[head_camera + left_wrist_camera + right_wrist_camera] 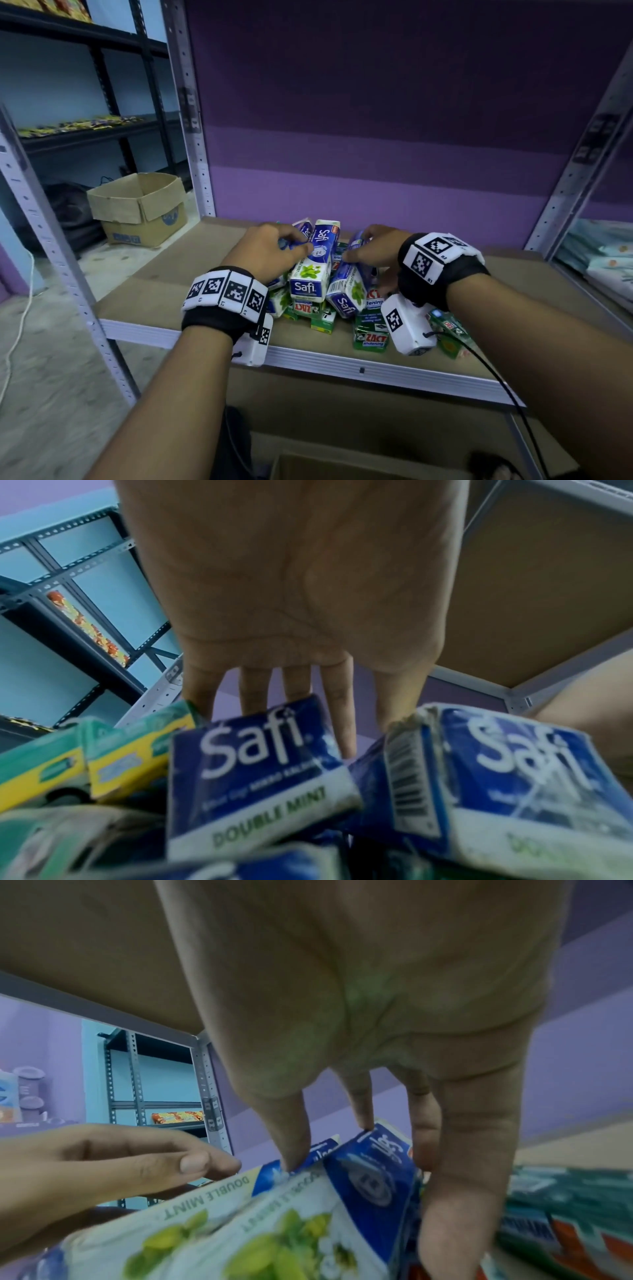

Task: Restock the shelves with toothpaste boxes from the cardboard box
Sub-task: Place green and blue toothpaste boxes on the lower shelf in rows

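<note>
A heap of toothpaste boxes lies on the brown shelf board (191,260): blue-and-white Safi boxes on top, green Zact boxes (371,337) underneath. My left hand (291,240) grips the upright Safi box (313,270) near its top. My right hand (359,245) holds a second, tilted Safi box (347,291). In the left wrist view the left hand (325,710) reaches down behind a Safi box (253,777). In the right wrist view the right hand (363,1139) has thumb and fingers round a Safi box (369,1172), with the left hand (120,1161) beside it.
An open cardboard box (137,209) stands on the floor to the left behind the grey upright (191,137). Another cardboard box (342,467) sits below the shelf's metal front edge (376,371). Packets (603,267) fill the neighbouring shelf at right. A purple wall backs the shelf.
</note>
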Available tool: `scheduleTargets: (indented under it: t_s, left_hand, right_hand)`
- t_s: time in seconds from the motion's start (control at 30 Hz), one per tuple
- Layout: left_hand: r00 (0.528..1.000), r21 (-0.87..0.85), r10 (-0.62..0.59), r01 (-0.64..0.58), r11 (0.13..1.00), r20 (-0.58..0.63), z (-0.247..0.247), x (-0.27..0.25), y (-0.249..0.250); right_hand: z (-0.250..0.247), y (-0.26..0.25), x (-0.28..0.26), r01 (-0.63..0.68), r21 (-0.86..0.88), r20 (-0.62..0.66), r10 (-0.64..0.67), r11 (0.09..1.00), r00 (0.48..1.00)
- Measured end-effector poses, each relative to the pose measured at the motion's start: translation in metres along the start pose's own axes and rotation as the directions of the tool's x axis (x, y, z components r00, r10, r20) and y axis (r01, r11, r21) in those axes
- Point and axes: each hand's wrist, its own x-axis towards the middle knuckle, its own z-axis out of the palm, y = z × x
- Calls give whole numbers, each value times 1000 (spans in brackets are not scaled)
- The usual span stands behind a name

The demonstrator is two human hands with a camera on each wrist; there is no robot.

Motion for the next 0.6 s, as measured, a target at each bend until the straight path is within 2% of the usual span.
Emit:
scheduleTargets:
  t_s: [0.1,0.17,0.3,0.43,0.6]
  left_hand:
    - [1000,15,-5,4,1000,23,2,-1,3]
    - [1000,24,2,-2,1000,28,2,-1,3]
    - [1000,16,8,-9,1000,21,2,-2,1]
    - [1000,-28,-9,9,1000,-4,-2,-4,-3]
    - [994,-36,-59,56,998,-93,-7,-2,-13]
  right_hand:
    - [12,5,6,-51,191,46,43,980,998]
    - [18,8,10,-84,361,74,61,929,995]
    - [20,11,11,-101,498,79,71,861,994]
    - [14,11,13,-8,439,-1,9,898,1000]
    - [-7,-3,8,111,411,-109,-72,905,991]
